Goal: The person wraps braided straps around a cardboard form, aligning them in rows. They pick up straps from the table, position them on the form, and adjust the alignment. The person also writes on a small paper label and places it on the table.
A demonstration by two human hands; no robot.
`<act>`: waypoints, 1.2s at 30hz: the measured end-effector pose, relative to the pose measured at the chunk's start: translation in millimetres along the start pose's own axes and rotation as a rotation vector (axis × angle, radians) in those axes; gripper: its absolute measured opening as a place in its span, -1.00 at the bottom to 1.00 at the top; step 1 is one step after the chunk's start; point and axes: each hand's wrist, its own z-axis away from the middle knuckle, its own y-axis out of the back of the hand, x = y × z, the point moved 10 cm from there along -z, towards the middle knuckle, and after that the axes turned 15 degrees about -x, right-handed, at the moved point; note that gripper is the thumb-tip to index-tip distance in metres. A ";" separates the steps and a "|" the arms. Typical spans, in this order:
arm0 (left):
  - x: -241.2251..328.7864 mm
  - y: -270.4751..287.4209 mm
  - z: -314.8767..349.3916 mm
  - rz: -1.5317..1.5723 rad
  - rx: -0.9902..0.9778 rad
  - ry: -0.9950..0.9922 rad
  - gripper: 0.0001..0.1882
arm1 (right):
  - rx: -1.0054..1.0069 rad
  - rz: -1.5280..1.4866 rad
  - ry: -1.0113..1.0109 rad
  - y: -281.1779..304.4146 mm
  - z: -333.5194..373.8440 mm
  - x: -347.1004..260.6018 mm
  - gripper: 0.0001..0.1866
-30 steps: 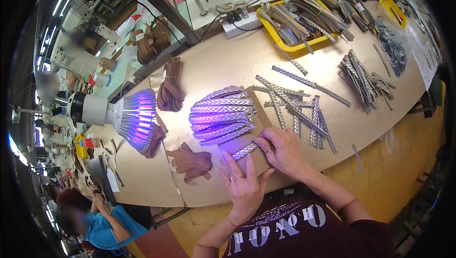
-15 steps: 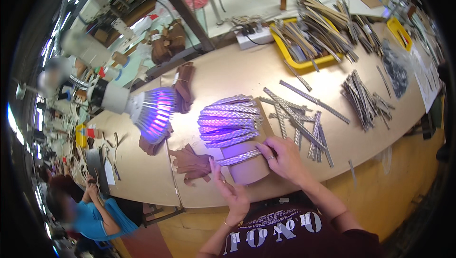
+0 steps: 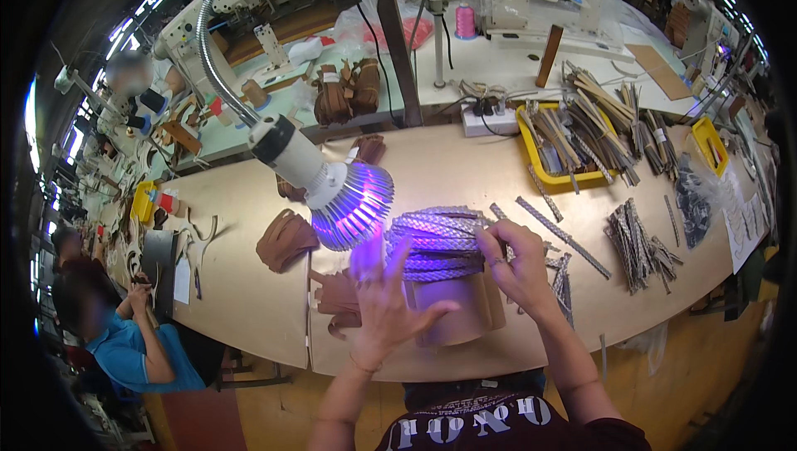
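Moved up since the earlier frame, from the lower part of the curved brown cardboard form (image 3: 452, 314) to the row of silver-grey braided strips (image 3: 436, 239) above: bare left hand (image 3: 386, 306) and bare right hand (image 3: 521, 264). Strips laid side by side across the upper part of the form, lit purple beside the white, finned, bell-shaped lamp (image 3: 353, 202). Left hand: fingers spread, thumb well out to the right over the form, fingertips at the left end of the strips, holding nothing visible; cannot confirm contact there, owing to glare. Right hand: fingers curled at the right end of the strips, thumb and forefinger close together; cannot tell if gripping a strip end. Just left of the left hand, on the gold-brown table (image 3: 249, 318): fanned brown flat bands (image 3: 336, 297). Farther left: folded brown bundle (image 3: 286, 239). Right of the right hand: loose grey braided lengths (image 3: 564, 237), then a thicker grey braided bunch (image 3: 629, 239). Toward the far side: yellow plastic tray (image 3: 550, 175), filled with thin tan and grey strips.
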 end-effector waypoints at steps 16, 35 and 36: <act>17.7 -47.5 -60.7 -0.018 -0.249 -0.146 0.00 | 0.153 0.037 -0.372 36.9 49.9 74.6 -0.71; -28.7 -15.1 -18.7 0.183 -0.010 0.165 0.20 | 0.024 0.132 -0.311 91.2 40.2 67.3 -0.50; -42.3 -14.7 -2.0 0.283 0.099 0.257 0.20 | -0.060 0.162 -0.183 78.9 24.4 44.8 -0.40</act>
